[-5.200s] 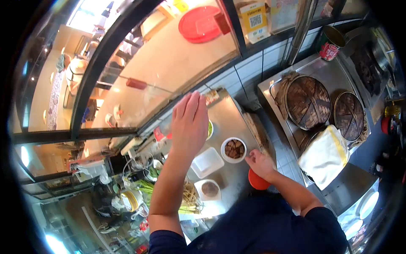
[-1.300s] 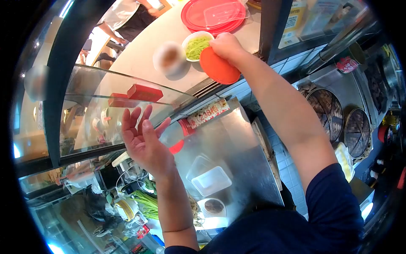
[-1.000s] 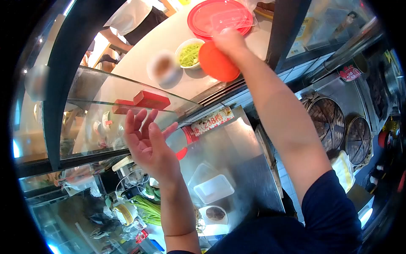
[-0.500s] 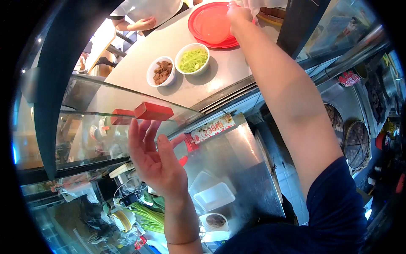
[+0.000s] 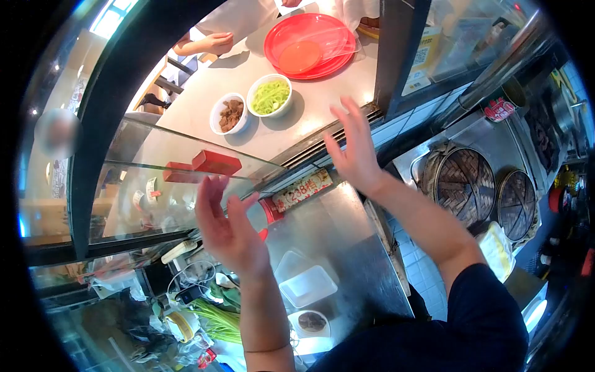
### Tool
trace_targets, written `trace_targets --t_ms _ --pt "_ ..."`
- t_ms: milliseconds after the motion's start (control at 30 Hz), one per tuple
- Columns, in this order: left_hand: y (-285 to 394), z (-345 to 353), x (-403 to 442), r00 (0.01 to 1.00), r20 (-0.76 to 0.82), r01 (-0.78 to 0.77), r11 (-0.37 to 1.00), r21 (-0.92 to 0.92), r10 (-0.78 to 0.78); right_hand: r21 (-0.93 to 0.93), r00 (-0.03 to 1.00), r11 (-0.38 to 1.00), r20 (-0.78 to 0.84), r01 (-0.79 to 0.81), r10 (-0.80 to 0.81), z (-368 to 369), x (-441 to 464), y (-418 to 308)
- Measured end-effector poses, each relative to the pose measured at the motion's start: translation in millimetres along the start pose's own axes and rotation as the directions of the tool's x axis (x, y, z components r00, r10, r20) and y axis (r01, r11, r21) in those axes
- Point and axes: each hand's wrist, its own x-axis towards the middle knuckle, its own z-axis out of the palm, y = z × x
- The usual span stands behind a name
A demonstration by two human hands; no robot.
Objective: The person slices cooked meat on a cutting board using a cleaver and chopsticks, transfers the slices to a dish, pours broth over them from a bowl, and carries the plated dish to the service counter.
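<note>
My left hand (image 5: pixel 229 226) is raised in front of the glass, fingers apart and holding nothing, near a red box (image 5: pixel 216 162). My right hand (image 5: pixel 355 149) hangs over the counter's inner edge, fingers spread and empty. Beyond the glass, a white bowl of brown meat pieces (image 5: pixel 229 115) stands beside a white bowl of green shreds (image 5: pixel 271 96). Right of them, an orange-red lid (image 5: pixel 300 57) lies on a large red plate (image 5: pixel 335 64), near a clear plastic lid (image 5: pixel 339 42).
On the steel worktop (image 5: pixel 334 217) are a clear plastic container (image 5: pixel 308 286) and a small tub of something brown (image 5: pixel 312 321). Green stalks (image 5: pixel 214 320) lie at the left. Woven steamers (image 5: pixel 463 186) stand at the right. A person's hand (image 5: pixel 218 43) is over the outer counter.
My right hand has let go of the orange-red lid, which now lies on the red plate, and has drawn back toward me. My left hand stays raised and empty.
</note>
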Motion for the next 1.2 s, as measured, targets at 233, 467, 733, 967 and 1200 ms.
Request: trace_targets --t_ms 233,467,733,967,1200 --pt "-74 32 -105 0.649 0.760 -0.362 0.889 0.282 0.023 0.132 0.939 0.931 0.081 -0.341 0.333 -29 -170 -16" --pt "-183 101 -114 0.160 0.974 -0.614 0.789 -0.029 0.160 0.182 0.885 0.869 0.168 -0.460 0.434 -13 -234 -14" --pt "-226 115 -106 -0.012 0.975 -0.608 0.773 -0.182 0.220 0.301 0.856 0.802 0.207 -0.516 0.473 -5 -242 -4" --pt "-218 113 -98 -0.039 0.983 -0.595 0.786 -0.168 0.181 0.321 0.885 0.826 0.219 -0.463 0.411 -1 -277 5" --pt "-225 111 -98 -0.036 0.977 -0.603 0.775 -0.188 0.209 0.359 0.884 0.808 0.184 -0.467 0.430 -3 -268 2"
